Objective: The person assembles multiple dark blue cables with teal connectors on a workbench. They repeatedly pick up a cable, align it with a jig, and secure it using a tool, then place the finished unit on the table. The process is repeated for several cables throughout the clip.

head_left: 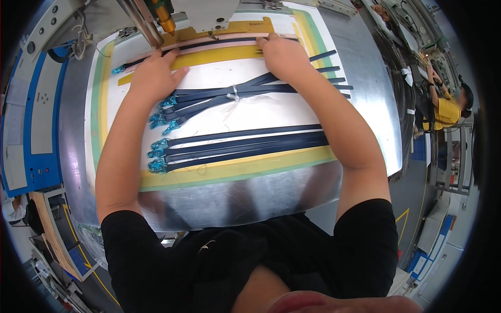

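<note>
A dark blue strap lies crosswise between yellow guide strips, its far-left end wrapped in teal plastic. My left hand rests over the strap's left part, fingers and thumb spread. Near the strap's right end, my right hand presses down with its fingertips, which are slightly apart. The lower yellow strip runs between both hands. Closer to me, a bundle of similar straps is gathered by a clear tie. Several more straps lie side by side nearer the front edge.
Above the strap hangs a machine head with a brass-coloured nozzle. The white board has yellow and green taped borders and sits on a metal table. A blue-and-grey cabinet stands left. Another person works at far right.
</note>
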Available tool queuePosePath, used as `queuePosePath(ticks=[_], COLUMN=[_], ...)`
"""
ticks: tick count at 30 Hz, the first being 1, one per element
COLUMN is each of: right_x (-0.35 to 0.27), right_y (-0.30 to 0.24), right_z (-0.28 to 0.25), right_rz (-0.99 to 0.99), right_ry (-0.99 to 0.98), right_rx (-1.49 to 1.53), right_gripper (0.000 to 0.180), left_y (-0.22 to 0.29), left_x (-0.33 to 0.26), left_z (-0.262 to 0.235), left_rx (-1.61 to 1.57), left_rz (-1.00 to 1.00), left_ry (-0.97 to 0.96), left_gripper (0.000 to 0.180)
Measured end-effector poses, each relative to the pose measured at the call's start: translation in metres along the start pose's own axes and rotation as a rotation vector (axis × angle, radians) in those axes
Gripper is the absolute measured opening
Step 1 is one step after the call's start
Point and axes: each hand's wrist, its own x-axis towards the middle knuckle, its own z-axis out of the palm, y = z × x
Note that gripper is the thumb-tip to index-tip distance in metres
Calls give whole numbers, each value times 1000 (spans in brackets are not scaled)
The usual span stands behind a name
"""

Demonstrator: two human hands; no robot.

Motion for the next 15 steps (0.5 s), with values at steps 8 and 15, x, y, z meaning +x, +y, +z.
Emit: queuePosePath(ticks=[8,15], right_x=[-9,-16], right_y=[34,53], right_z=[4,7], right_rz=[31,19], right_ry=[8,41], right_rx=[-6,-2], right_gripper=[45,38], left_y=[0,6], left_x=[7,9], left_z=[21,15], left_rx=[42,-3], left_rz=[61,18], left_ry=[152,67], left_gripper=[59,56])
